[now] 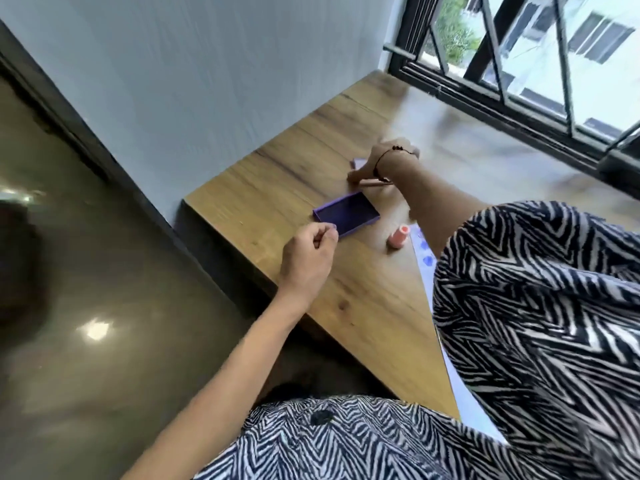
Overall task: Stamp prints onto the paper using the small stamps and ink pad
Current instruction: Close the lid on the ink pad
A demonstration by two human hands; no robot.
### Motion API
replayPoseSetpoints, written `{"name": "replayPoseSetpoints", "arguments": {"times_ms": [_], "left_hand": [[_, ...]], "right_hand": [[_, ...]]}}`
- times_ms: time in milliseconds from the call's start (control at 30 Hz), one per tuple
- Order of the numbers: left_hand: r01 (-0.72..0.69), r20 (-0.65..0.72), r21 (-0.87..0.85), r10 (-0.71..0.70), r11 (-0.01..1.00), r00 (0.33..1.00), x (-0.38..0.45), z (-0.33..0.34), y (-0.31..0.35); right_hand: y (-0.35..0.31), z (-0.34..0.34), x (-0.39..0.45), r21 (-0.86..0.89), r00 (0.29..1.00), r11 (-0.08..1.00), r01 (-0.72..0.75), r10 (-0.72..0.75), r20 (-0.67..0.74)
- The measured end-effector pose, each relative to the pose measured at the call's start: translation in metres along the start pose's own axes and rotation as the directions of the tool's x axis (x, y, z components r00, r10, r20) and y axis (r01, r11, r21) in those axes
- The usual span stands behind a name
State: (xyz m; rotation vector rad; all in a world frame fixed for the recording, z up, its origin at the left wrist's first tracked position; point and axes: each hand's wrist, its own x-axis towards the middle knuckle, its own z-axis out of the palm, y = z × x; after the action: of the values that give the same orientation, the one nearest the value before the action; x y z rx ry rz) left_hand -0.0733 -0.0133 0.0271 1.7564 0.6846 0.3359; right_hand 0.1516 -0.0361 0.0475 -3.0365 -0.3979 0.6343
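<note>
An open purple ink pad (pixel 346 213) lies on the wooden table (pixel 304 157). My left hand (pixel 308 258) hovers at its near corner, fingers curled in, fingertips at the pad's edge. My right hand (pixel 388 161) reaches across to the far side, its fingers pinched down on a pale pink stamp (pixel 377 182) lying flat. A purple lid (pixel 358 163) peeks out just behind that hand. Another pink stamp (pixel 398 237) stands upright beside the white paper (pixel 426 259), which carries blue prints and is mostly hidden by my striped sleeve.
The table's left edge (pixel 242 268) drops to a shiny brown floor. A pale wall runs behind the table, and a black barred window (pixel 519 98) borders its far right side. My zebra-striped sleeve (pixel 536 323) covers the near right of the table.
</note>
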Motion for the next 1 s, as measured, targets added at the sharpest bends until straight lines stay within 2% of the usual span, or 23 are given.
{"name": "replayPoseSetpoints", "arguments": {"times_ms": [133, 167, 200, 267, 300, 367, 467, 533, 733, 867, 1000], "left_hand": [[0.014, 0.008, -0.025, -0.014, 1.000, 1.000, 0.004, 0.001, -0.001], [0.008, 0.008, -0.038, -0.008, 0.999, 1.000, 0.006, 0.001, 0.000], [-0.003, 0.005, -0.049, 0.004, 0.999, 1.000, 0.009, 0.001, 0.001], [-0.055, 0.007, -0.062, 0.056, 0.997, 0.998, 0.020, -0.003, 0.006], [-0.098, 0.024, -0.045, 0.099, 0.994, 0.995, 0.026, -0.007, 0.009], [-0.259, 0.090, 0.072, 0.252, 0.963, 0.963, 0.038, -0.016, 0.014], [-0.554, 0.238, 0.296, 0.502, 0.778, 0.832, 0.049, -0.031, 0.027], [-0.652, 0.301, 0.360, 0.579, 0.667, 0.758, 0.054, -0.040, 0.035], [-0.794, 0.512, 0.491, 0.618, 0.360, 0.597, 0.063, -0.050, 0.047], [-0.809, 0.614, 0.549, 0.555, 0.211, 0.561, 0.069, -0.056, 0.053], [-0.808, 0.673, 0.587, 0.527, 0.045, 0.519, 0.066, -0.056, 0.060]], "right_hand": [[0.006, 0.002, -0.004, 0.114, 0.996, 0.992, -0.048, 0.057, -0.074], [0.007, -0.003, -0.008, 0.184, 0.997, 0.982, -0.037, 0.048, -0.055], [0.008, -0.011, -0.013, 0.312, 1.000, 0.950, 0.007, -0.006, -0.004], [0.009, -0.027, -0.034, 0.651, 0.964, 0.754, 0.092, -0.231, 0.132], [0.010, -0.032, -0.046, 0.787, 0.909, 0.612, 0.076, -0.367, 0.197], [0.015, -0.035, -0.061, 0.921, 0.753, 0.389, 0.023, -0.612, 0.240], [0.025, -0.032, -0.081, 0.964, 0.538, 0.266, -0.007, -0.812, 0.228], [0.029, -0.025, -0.088, 0.976, 0.465, 0.209, -0.061, -0.859, 0.213], [0.037, -0.001, -0.090, 0.961, 0.375, 0.170, -0.218, -0.894, 0.244], [0.035, 0.004, -0.091, 0.955, 0.331, 0.197, -0.223, -0.906, 0.265], [0.036, 0.005, -0.093, 0.967, 0.333, 0.188, -0.173, -0.913, 0.237]]}}
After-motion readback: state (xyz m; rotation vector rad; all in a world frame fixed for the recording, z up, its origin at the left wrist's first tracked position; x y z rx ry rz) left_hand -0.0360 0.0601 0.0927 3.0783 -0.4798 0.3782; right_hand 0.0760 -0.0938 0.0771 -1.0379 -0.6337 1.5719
